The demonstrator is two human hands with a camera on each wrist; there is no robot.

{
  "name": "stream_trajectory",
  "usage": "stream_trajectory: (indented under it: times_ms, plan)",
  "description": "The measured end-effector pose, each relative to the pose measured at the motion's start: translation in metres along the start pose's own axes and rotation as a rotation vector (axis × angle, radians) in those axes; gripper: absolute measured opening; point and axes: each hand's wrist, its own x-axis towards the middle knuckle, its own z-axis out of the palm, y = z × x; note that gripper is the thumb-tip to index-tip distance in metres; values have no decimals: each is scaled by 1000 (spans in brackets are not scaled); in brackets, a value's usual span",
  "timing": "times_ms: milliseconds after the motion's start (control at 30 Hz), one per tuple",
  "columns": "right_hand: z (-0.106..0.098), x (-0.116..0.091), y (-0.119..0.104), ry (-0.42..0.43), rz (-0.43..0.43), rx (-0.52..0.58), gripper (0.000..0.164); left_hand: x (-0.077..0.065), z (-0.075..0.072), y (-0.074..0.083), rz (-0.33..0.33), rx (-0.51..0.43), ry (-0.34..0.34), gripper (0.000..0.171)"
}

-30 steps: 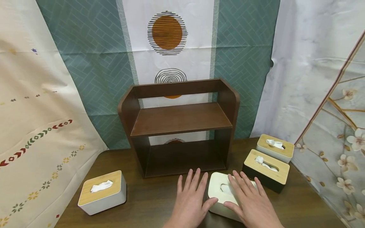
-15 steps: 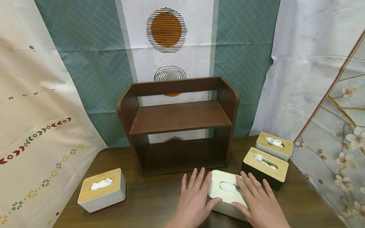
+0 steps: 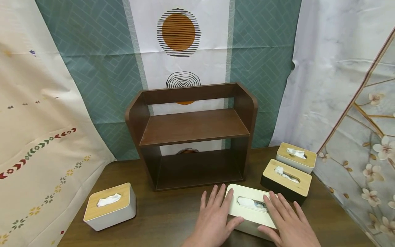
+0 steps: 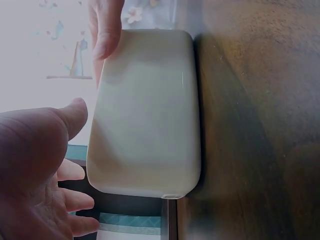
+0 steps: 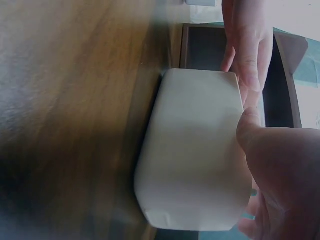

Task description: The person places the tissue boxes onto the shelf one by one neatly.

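Note:
A cream tissue box [image 3: 243,219] with an oval slot, white tissue showing inside, sits on the table in front of the shelf's right side. My left hand [image 3: 214,218] lies at its left end, fingers extended and spread. In the left wrist view that thumb [image 4: 75,117] stands beside the box's edge. My right hand [image 3: 288,221] reaches over the box's right end with straight fingers, hiding that end in the head view. The right thumb [image 5: 248,127] is right at the box's top edge in the right wrist view.
A dark brown two-tier shelf [image 3: 194,127] stands behind. A black tissue box with a wooden lid [image 3: 287,178] is close at right, with a white wooden-lidded one [image 3: 296,157] behind it. Another white wooden-lidded box [image 3: 111,206] sits at left. Printed cloths hang all around.
Both hands have shifted to the right, the right hand more, so more of the slot shows. The left fingers now overlap the box's left end. The box stays nearly in place.

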Motion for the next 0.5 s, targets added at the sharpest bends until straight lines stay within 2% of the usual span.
stream_trajectory:
  times_ms: [300, 500]
  plan:
    - [11, -12, 15, 100, -35, -29, 97, 0, 2, 2, -22, -27, -36, 84]
    - [14, -18, 19, 93, -11, -23, 100, 0, 5, 2, -31, -21, -57, 85]
